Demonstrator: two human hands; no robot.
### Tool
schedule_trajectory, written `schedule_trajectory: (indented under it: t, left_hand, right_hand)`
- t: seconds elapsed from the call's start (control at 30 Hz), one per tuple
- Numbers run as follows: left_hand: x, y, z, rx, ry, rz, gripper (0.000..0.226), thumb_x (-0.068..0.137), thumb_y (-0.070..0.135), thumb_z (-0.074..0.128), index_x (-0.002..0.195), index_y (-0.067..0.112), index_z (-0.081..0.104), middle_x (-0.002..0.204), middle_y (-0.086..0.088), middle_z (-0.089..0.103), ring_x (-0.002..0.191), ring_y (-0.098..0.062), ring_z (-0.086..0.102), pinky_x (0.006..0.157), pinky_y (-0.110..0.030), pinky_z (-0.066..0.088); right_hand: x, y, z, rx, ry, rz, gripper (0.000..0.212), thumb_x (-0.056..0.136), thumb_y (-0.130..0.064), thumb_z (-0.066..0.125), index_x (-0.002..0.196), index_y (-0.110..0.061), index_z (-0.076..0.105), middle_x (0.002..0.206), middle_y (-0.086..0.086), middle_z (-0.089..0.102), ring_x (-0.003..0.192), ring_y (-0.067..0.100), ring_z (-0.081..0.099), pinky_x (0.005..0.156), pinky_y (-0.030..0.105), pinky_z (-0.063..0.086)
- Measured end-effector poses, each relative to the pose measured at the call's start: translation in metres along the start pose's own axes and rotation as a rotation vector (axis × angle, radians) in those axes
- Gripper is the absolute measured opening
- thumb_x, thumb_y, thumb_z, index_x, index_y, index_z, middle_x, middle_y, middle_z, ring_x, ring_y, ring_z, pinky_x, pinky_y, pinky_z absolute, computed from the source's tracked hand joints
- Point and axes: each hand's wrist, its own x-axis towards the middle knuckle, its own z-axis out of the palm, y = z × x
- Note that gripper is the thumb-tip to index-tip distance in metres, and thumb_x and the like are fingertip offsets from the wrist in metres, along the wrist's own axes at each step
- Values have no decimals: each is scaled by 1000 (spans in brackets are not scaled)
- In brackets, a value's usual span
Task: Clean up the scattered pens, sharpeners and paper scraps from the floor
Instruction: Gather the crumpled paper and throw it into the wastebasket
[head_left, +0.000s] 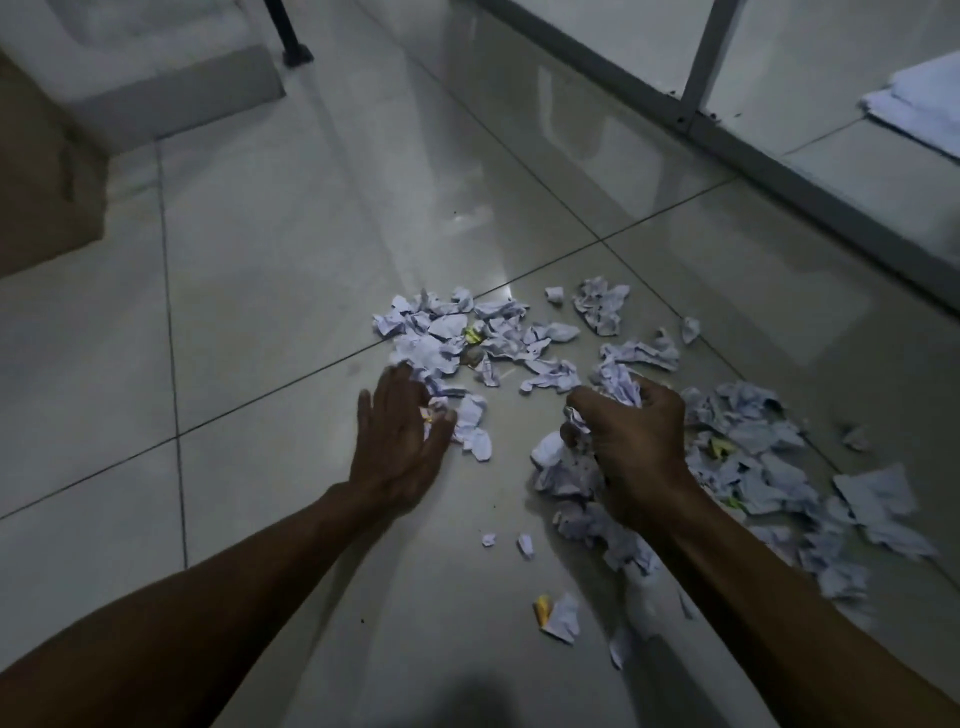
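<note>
Crumpled white paper scraps lie scattered over the shiny tiled floor, with another heap of scraps to the right. A few small yellow bits show among them. My left hand is flat with straight fingers, its fingertips against the left edge of the pile. My right hand has its fingers curled round a bunch of crumpled paper. No pens or sharpeners can be made out in the dim light.
A brown cardboard box stands at the far left. A black furniture leg is at the top. A grey door frame runs diagonally at the right, with folded white cloth beyond it.
</note>
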Motion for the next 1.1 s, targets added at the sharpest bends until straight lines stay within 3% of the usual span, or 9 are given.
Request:
schedule_trajectory:
  t: [0.13, 0.2, 0.27, 0.33, 0.43, 0.5, 0.6, 0.8, 1.1]
  left_hand:
    - [-7, 18, -3, -67, -100, 176, 57, 97, 55, 29, 140, 17, 32, 151, -2, 30, 143, -17, 18, 120, -43, 6]
    - [-2, 29, -14, -57, 0, 303, 37, 97, 52, 32, 115, 23, 44, 118, 1, 49, 114, -17, 42, 112, -45, 23]
    - [12, 32, -25, -71, 174, 384, 33, 97, 48, 34, 99, 20, 50, 95, -2, 51, 89, -18, 44, 89, -38, 36]
    - [35, 28, -33, -60, 308, 372, 36, 95, 44, 38, 99, 13, 54, 94, -8, 53, 85, -22, 46, 74, -33, 33]
    - [74, 12, -40, -31, 397, 242, 38, 93, 45, 42, 111, 13, 53, 107, -12, 52, 93, -27, 48, 75, -34, 36]
    - [104, -4, -40, -65, 322, 137, 47, 93, 51, 42, 126, 19, 48, 126, -14, 48, 110, -30, 48, 87, -38, 40]
    - [141, -21, -30, -98, 57, 89, 62, 91, 64, 30, 143, 31, 34, 152, -11, 33, 139, -29, 28, 113, -49, 25]
    - [135, 22, -10, -54, -277, 297, 68, 86, 71, 15, 147, 41, 25, 160, -1, 16, 147, -26, 10, 116, -59, 7]
    - [49, 48, -2, 93, -380, 619, 66, 88, 73, 13, 143, 43, 33, 159, 1, 19, 148, -21, 2, 118, -54, 5]
  right_hand:
    - [1, 8, 10, 4, -13, 12, 51, 74, 7, 62, 45, -24, 35, 50, -4, 31, 55, 19, 27, 55, 41, 29]
    - [2, 11, 13, 4, -11, 16, 51, 74, 9, 61, 46, -24, 34, 51, -2, 30, 56, 21, 25, 54, 42, 27]
    - [4, 13, 16, -22, 6, 28, 50, 73, 7, 63, 46, -24, 34, 51, -2, 30, 56, 21, 26, 54, 40, 28]
    - [7, 14, 19, -30, 26, 48, 49, 73, 4, 65, 47, -24, 34, 50, -3, 30, 56, 21, 27, 54, 40, 28]
    - [10, 13, 21, -15, 42, 51, 48, 74, 4, 65, 47, -22, 35, 48, -4, 32, 56, 21, 29, 54, 40, 29]
    - [12, 9, 21, -6, 40, 40, 50, 75, 5, 65, 44, -22, 36, 46, -5, 33, 54, 19, 28, 55, 39, 30]
    - [13, 3, 17, -21, 51, 32, 54, 77, 5, 66, 40, -22, 37, 43, -9, 34, 47, 15, 29, 57, 36, 32]
    - [10, 0, 4, -13, 75, -17, 48, 76, 10, 61, 50, -20, 34, 50, -4, 29, 55, 17, 24, 53, 40, 27]
    - [4, 2, -22, -33, 82, -57, 38, 79, 10, 63, 55, -5, 37, 51, 1, 35, 48, 14, 29, 49, 31, 24]
